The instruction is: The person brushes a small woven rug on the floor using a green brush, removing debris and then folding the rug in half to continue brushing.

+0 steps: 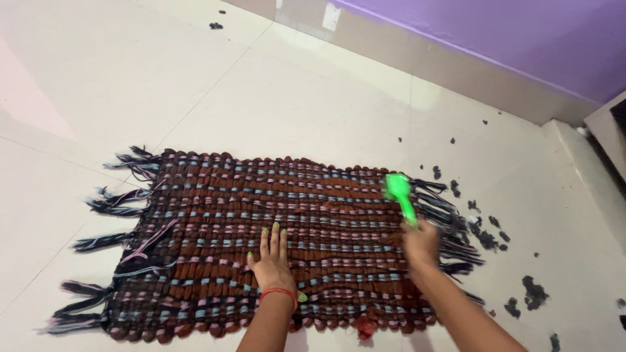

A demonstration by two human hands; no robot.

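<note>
A brown woven mat (215, 215) with pink and blue threads and dark fringes at both ends lies flat on the floor. My left hand (274, 261) presses flat on the mat's near middle, fingers spread, a red band on the wrist. My right hand (420, 241), blurred by motion, grips the handle of a bright green brush (399, 194). The brush head rests on the mat's far right part, close to the right fringe.
Dark clumps of lint (489, 238) lie scattered on the white tiled floor (313, 98) to the right of the mat, with more lint (533, 292) nearer me. A beige skirting and purple wall (508, 32) run along the back. A step edge rises at far right.
</note>
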